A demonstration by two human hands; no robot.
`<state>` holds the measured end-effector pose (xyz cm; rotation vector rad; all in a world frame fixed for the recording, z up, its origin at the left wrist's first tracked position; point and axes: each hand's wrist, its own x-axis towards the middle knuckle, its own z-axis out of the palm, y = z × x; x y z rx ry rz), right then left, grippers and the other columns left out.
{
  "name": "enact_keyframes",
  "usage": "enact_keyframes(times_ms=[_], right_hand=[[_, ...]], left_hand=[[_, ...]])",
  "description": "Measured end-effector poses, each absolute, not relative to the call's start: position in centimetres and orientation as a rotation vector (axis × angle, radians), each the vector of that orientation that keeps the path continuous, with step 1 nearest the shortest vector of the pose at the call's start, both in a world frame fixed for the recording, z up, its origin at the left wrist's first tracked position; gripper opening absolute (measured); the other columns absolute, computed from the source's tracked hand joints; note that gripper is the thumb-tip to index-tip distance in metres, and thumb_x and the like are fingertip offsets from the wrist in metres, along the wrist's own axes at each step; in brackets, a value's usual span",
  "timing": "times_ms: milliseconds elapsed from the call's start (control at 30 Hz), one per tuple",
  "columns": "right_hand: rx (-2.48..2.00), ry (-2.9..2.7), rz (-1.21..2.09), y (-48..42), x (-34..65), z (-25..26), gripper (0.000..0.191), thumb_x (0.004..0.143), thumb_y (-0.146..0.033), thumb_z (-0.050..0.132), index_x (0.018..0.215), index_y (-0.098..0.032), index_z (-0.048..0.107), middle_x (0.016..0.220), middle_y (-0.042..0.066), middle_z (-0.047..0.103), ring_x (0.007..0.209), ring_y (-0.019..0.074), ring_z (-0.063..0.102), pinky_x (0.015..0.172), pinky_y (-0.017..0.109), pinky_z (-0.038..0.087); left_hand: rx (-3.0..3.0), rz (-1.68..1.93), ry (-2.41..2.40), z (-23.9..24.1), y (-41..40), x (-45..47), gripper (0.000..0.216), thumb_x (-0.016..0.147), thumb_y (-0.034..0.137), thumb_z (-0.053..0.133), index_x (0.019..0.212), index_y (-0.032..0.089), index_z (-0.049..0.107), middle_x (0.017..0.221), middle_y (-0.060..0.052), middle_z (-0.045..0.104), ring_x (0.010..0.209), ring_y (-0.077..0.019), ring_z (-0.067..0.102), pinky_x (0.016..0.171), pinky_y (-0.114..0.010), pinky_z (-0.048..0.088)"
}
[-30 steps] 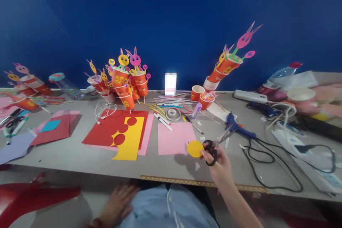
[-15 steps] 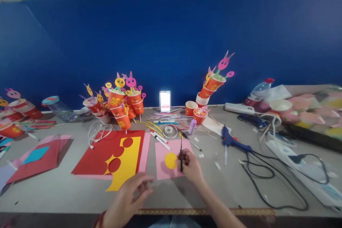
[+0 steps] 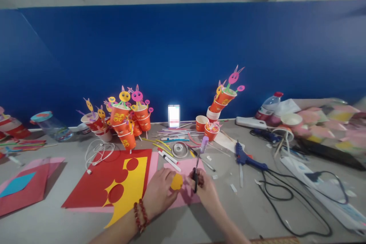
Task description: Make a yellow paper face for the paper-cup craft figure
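Yellow circle (image 3: 177,182), seemingly already cut out, pinched by left hand (image 3: 160,192) above pink paper (image 3: 178,201); scissors (image 3: 195,179) gripped in right hand (image 3: 205,188); yellow sheet (image 3: 140,183) left of left hand, holed, part left uncut

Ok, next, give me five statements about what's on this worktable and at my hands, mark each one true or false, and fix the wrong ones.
1. The right hand holds black-handled metal scissors. True.
2. The small paper disc at the left hand is blue. False: it is yellow.
3. The yellow paper sheet with round cut-outs lies partly over a larger red paper sheet. True.
4. The red-beaded bracelet is on the right arm. False: it is on the left arm.
5. The blue plastic glue gun lies to the right of the scissors. True.
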<state>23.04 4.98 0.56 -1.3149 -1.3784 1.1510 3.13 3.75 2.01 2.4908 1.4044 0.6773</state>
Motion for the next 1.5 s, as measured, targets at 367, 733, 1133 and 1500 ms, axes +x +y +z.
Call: enact_keyframes(times_ms=[367, 733, 1133, 1500], right_hand=[[-1.981, -2.197, 0.383, 3.8, 30.0, 2.4, 0.016, 0.088, -0.029, 0.057, 0.076, -0.020, 0.060, 0.071, 0.003, 0.071, 0.067, 0.0207, 0.067, 0.054, 0.025, 0.026], [-2.082, -2.302, 0.231, 5.2, 28.2, 3.7, 0.017, 0.083, -0.021, 0.057, 0.099, -0.019, 0.063, 0.091, 0.008, 0.078, 0.085, 0.0264, 0.074, 0.057, 0.027, 0.033], [-2.032, -2.340, 0.439, 7.5, 29.4, 3.9, 0.008, 0.081, -0.024, 0.059, 0.087, -0.020, 0.062, 0.095, 0.008, 0.075, 0.087, 0.0278, 0.071, 0.059, 0.027, 0.031], [-1.835, -2.368, 0.411, 8.7, 26.9, 6.7, 0.011, 0.088, -0.022, 0.054, 0.092, -0.020, 0.065, 0.096, 0.006, 0.073, 0.087, 0.0229, 0.069, 0.065, 0.027, 0.037]], left_hand=[[2.535, 0.633, 1.332, 0.7, 4.5, 2.6, 0.052, 0.082, 0.021, 0.065, 0.132, 0.017, 0.049, 0.125, -0.012, 0.062, 0.115, -0.0309, 0.055, 0.101, -0.052, 0.045], [2.524, 0.694, 1.286, -0.5, 4.4, 2.2, 0.035, 0.089, 0.019, 0.060, 0.123, 0.021, 0.053, 0.119, -0.009, 0.064, 0.109, -0.0273, 0.059, 0.097, -0.047, 0.049], [2.515, 0.671, 1.297, 0.7, 3.9, 2.5, 0.037, 0.086, 0.014, 0.058, 0.122, 0.020, 0.054, 0.121, -0.009, 0.063, 0.110, -0.0267, 0.057, 0.099, -0.046, 0.048], [2.513, 0.652, 1.275, 1.3, 3.8, 2.5, 0.038, 0.085, 0.014, 0.060, 0.122, 0.018, 0.053, 0.120, -0.010, 0.061, 0.109, -0.0278, 0.055, 0.099, -0.047, 0.047]])
